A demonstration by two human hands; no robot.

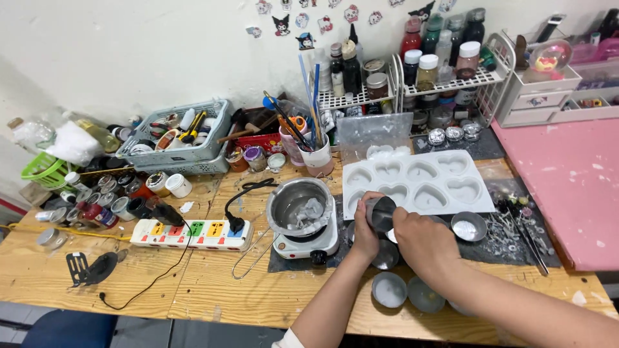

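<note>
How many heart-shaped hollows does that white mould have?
7 visible in the white mould: four along the back row, three in the front row. The hands cover its front-left corner, so another may be hidden.

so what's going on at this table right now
A person holds a small metal cup in both hands, left hand and right hand, tilted just in front of a white heart-shaped mould. More round tins sit nearby, and a metal pot stands on a small hot plate.

Cup: shiny metal
Mould: smooth white silicone, at its 12 o'clock
Pot: glossy steel
Table: rough wood
</note>
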